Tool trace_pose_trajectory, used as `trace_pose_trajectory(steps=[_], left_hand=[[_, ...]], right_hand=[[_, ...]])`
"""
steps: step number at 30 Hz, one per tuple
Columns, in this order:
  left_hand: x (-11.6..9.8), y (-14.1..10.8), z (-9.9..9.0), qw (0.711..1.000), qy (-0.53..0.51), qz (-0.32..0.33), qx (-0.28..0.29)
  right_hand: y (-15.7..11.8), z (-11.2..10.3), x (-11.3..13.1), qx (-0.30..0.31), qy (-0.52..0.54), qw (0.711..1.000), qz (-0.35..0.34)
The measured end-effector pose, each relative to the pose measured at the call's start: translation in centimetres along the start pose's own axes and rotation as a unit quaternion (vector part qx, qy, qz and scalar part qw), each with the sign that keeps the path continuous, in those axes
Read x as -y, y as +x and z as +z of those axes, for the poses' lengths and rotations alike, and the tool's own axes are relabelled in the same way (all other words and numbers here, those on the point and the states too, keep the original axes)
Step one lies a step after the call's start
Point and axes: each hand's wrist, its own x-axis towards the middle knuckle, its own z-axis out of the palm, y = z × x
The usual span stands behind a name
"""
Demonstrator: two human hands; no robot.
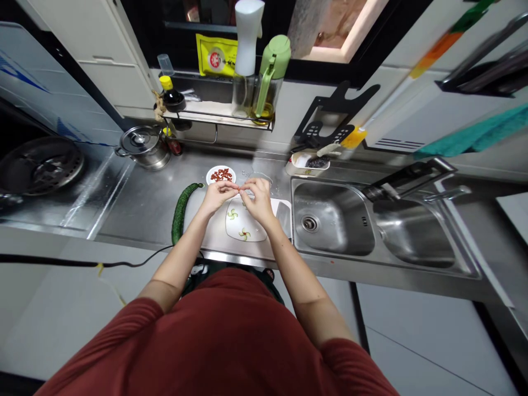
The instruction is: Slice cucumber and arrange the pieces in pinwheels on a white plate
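Note:
My left hand (219, 197) and my right hand (258, 199) meet fingertip to fingertip above a white plate (251, 226). Both are closed in a pinch on a small red piece (239, 188), too small to name surely. Green pinwheel shapes (232, 214) lie on the plate, one with a red centre; another is partly hidden by my right hand. Just beyond my left hand stands a white bowl (208, 177) of small red pieces (221, 174). A cutting board (212, 236) lies under the plate, with a broad grey blade (284, 215) at its right end.
A long green cucumber (180, 214) lies left of the board. A lidded steel pot (144, 147) stands farther left. To the right is a double sink (334, 220) with a faucet (406, 181). Bottles (270, 77) stand on a shelf (214, 114) behind.

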Motion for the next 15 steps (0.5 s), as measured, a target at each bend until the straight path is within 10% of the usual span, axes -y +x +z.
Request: trace_pose_trajectory(steps=[15], left_hand=[[0.63,-0.47,-0.26,1.0,0.011,0.002,0.001]], right_hand=[[-0.59,0.32,-0.27,0.016,-0.004,1.0,0.014]])
